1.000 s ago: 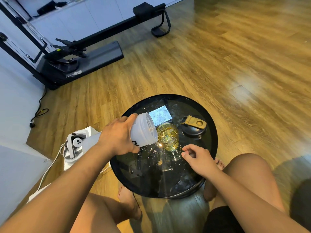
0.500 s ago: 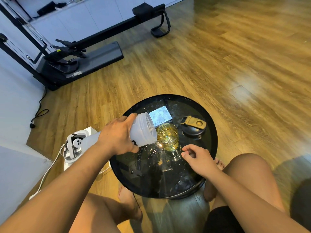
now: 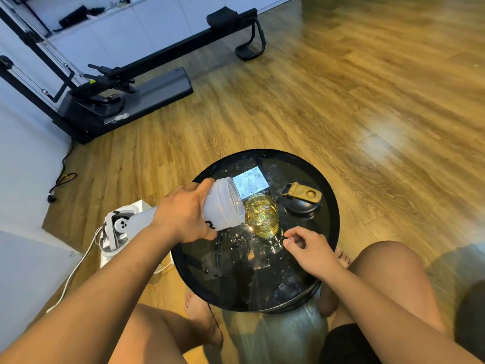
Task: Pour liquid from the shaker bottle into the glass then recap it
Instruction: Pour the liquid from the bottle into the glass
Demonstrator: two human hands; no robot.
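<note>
Head view: pour step. Left hand (image 3: pixel 183 214) grips shaker bottle (image 3: pixel 223 203), tipped, mouth touching glass (image 3: pixel 262 215) near table (image 3: pixel 329 206) middle. Right hand (image 3: pixel 309 248) loose, empty, beside glass. Next: stand bottle up, fetch cap (image 3: pixel 301 200) at right edge.

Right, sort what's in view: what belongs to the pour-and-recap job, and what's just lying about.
In the job:
shaker bottle, tipped in the left hand
glass of yellow liquid
lid, off, beside the glass
right hand, near the glass

Lying about:
exercise machine
white headset on the floor
cable
</note>
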